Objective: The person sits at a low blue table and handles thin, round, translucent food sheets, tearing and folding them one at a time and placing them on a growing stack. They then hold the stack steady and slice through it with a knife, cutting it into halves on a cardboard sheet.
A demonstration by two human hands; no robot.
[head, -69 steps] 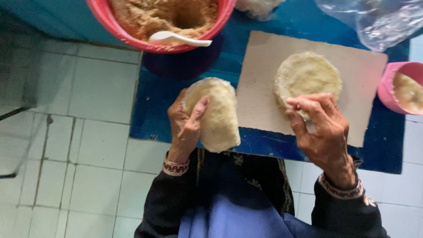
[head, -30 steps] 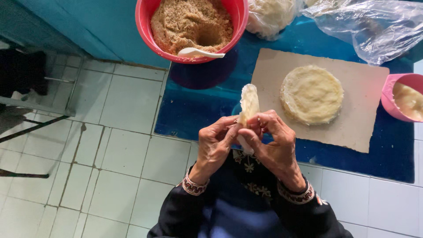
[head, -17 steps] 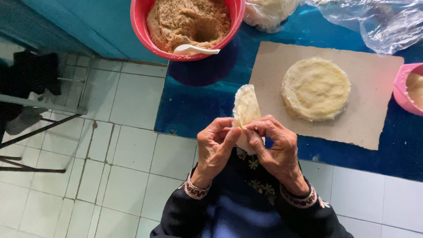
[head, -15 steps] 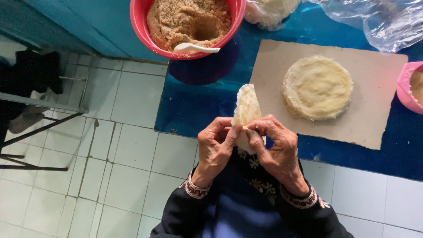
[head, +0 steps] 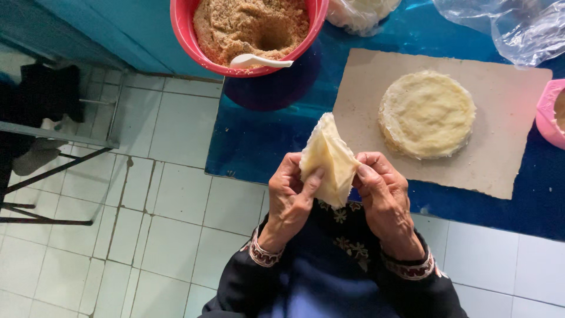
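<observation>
Pale, thin dough wrapper, folded into a pointed cone, sits between your two hands above the edge of the blue table. It looks soft, light and easy to tear, so keep your hold at the lower folded edges. Your left hand has thumb and fingers pinched on one side; your right hand clamps the other. It appears creamy, slightly creased, like the stack of round wrappers on the brown paper.
</observation>
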